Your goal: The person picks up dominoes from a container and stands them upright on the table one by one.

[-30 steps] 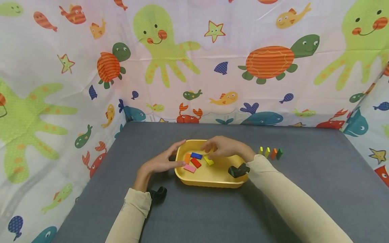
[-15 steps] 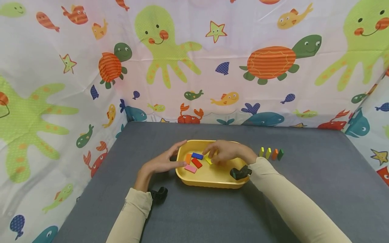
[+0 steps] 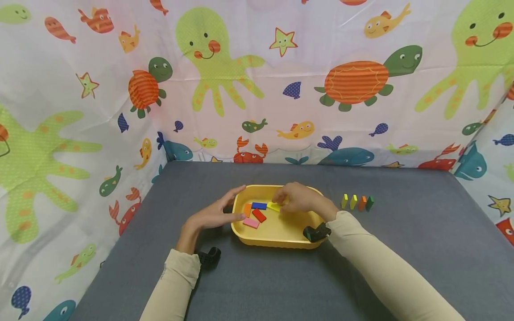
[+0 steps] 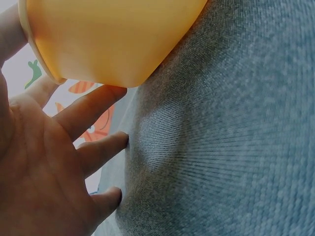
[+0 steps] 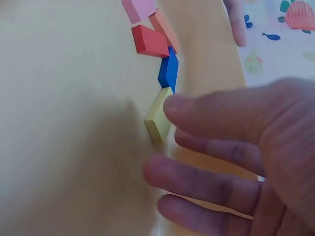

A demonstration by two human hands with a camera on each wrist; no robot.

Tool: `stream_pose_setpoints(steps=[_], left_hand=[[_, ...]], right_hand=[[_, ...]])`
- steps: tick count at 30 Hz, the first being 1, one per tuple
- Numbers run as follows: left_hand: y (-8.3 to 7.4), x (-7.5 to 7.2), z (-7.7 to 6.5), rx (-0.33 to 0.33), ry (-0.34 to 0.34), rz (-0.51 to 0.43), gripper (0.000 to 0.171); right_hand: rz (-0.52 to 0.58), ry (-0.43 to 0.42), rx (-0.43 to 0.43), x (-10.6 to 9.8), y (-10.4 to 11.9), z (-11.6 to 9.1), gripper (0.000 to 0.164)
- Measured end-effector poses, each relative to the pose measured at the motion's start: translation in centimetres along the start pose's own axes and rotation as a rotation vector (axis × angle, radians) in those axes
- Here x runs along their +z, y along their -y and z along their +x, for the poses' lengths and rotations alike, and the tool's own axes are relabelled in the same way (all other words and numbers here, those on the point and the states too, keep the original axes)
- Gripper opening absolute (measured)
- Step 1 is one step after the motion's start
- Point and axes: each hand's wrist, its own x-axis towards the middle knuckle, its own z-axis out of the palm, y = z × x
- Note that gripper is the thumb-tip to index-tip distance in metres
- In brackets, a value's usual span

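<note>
In the head view, my left hand rests at the left end of a yellow plastic tray, thumb and index finger spread along its rim. In the left wrist view the fingers are straight and touch the tray's outer wall. My right hand reaches into the tray. Its thumb tip overlaps a yellow wooden block lying on the tray floor; the other fingers are loosely extended beside it. End to end with it is a blue block, then red, orange and pink blocks.
To the right of the tray, a row of small blocks stands upright on the grey cloth: yellow blocks, an orange block and a green block. A curtain printed with sea animals encloses the back and sides.
The yellow block in the tray has shifted slightly away from me and turned, so it now lies in line with the blue block. The right hand moved with it; the left hand stayed put.
</note>
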Motion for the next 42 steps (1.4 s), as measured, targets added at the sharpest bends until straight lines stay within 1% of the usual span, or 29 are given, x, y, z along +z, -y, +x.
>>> stream_pose_setpoints(steps=[4, 7, 14, 16, 23, 28, 35, 42], left_hand=[[0.1, -0.1, 0.0, -0.003, 0.001, -0.002, 0.083], [0.0, 0.0, -0.2, -0.002, -0.005, 0.002, 0.082], [-0.2, 0.0, -0.2, -0.007, -0.002, 0.007, 0.081], [-0.2, 0.0, -0.1, -0.008, 0.000, 0.004, 0.082], [-0.1, -0.1, 0.0, -0.011, -0.002, 0.010, 0.081], [0.0, 0.0, 0.0, -0.005, -0.004, 0.012, 0.083], [0.0, 0.1, 0.0, -0.017, -0.016, 0.014, 0.082], [-0.1, 0.0, -0.1, -0.007, -0.007, 0.018, 0.082]], right_hand=[[0.037, -0.056, 0.066, 0.1, -0.2, 0.3, 0.032], [0.058, -0.078, 0.082, 0.3, -0.6, 0.5, 0.031], [0.115, -0.061, 0.174, 0.9, -1.1, 0.8, 0.034], [0.124, -0.066, 0.175, 1.0, -1.1, 0.9, 0.036], [0.101, -0.058, 0.128, 1.8, -1.2, 1.3, 0.037], [0.117, -0.048, 0.092, 2.2, -1.3, 1.6, 0.035], [0.097, -0.035, -0.008, 2.3, -1.3, 1.5, 0.029], [0.074, -0.009, -0.063, 2.5, -1.7, 1.5, 0.029]])
